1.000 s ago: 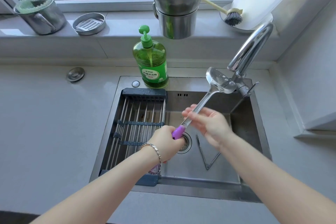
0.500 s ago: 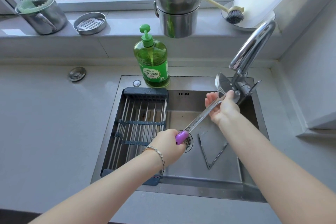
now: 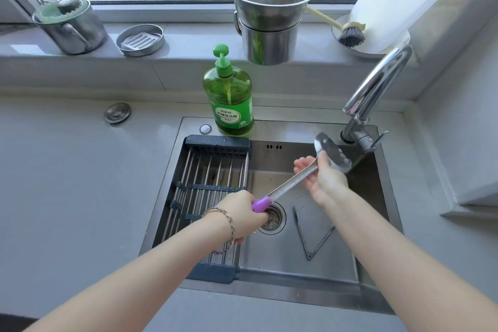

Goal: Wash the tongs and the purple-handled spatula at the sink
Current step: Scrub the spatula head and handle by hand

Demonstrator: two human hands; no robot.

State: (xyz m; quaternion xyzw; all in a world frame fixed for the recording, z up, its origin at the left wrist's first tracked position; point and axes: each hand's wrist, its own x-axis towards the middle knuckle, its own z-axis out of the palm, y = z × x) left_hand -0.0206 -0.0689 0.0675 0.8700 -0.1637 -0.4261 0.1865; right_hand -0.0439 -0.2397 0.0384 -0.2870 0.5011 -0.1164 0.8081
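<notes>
1. Spatula (image 3: 293, 179) held slanting over sink (image 3: 296, 294): purple handle gripped in curled left hand (image 3: 244, 210), shaft just below blade loosely wrapped by right hand (image 3: 323, 180).
2. Tongs (image 3: 302, 233) lying spread in a V on sink floor, beside drain strainer (image 3: 271, 219).
3. Drying rack (image 3: 215, 170) spanning sink's left side.
4. Green soap bottle (image 3: 229, 94) on rear rim; stacked steel pots (image 3: 269, 21) on windowsill, mug (image 3: 72, 29) holding green scrubber.

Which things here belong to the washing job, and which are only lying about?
For the job: spatula, held in the left hand and right hand; tongs on the sink floor; faucet.
Just lying about: soap bottle (untouched), stacked steel pots, dish brush, steel mug, drying rack.
</notes>
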